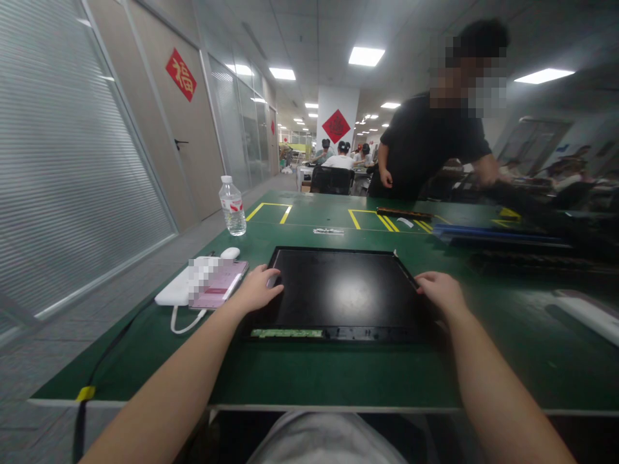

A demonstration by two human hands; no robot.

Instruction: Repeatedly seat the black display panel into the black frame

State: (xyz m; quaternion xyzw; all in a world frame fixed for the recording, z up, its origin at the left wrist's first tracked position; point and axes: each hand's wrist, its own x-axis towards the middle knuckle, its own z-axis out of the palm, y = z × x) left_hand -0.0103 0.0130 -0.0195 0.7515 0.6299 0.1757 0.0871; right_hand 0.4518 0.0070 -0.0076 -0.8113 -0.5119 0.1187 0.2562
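Observation:
A black flat display panel (314, 283) lies face up in front of me, low over the green tabletop or resting on it; I cannot tell which. Along its near edge runs a dark strip, with a green circuit board (287, 334) on the strip's left half. My left hand (258, 288) grips the panel's left edge, thumb and fingertips over the rim. On the opposite side, my right hand (441, 290) is closed on the right edge, its fingers curled and partly hidden beneath.
Left of the panel are a white power bank (175, 287), a pink phone (220, 288) and a water bottle (233, 209). Blurred dark and blue strips (503, 235) lie at right, near a white object (587, 316). A co-worker in black (428, 142) leans across the table's far side.

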